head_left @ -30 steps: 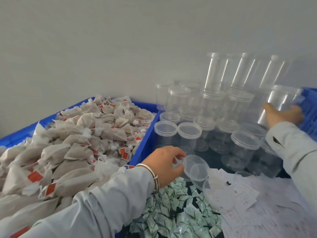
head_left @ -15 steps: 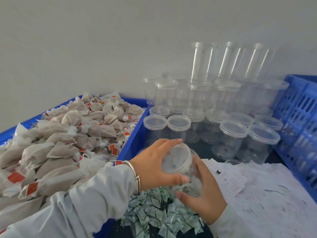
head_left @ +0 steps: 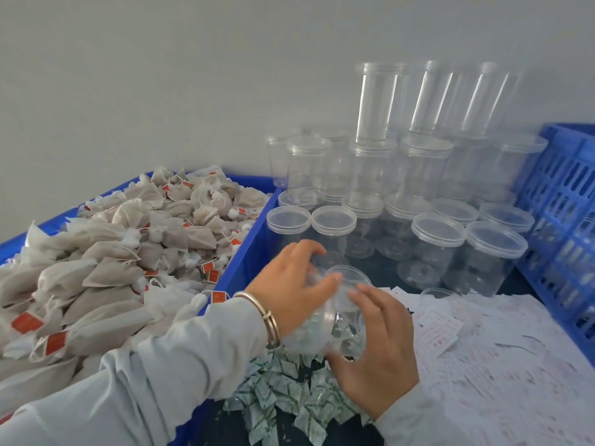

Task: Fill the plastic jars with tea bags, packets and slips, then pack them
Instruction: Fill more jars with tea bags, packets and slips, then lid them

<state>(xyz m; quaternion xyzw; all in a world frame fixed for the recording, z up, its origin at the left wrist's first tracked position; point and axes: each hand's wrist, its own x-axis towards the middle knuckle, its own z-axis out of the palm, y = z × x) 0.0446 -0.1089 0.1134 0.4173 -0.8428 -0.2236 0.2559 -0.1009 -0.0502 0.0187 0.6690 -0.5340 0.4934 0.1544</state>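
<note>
A clear plastic jar lies tilted between my two hands above the green-and-white packets. My right hand grips the jar's body from the right and below. My left hand curls over its lid at the top. Tea bags with red tags fill the blue bin on the left. White paper slips cover the right side.
Several lidded clear jars stand stacked against the wall behind my hands. A blue slotted crate stands at the right edge. The blue divider wall separates the tea bags from the jars.
The view shifted slightly. My left hand has turned on the lid, and my right hand has moved further round the jar's body.
</note>
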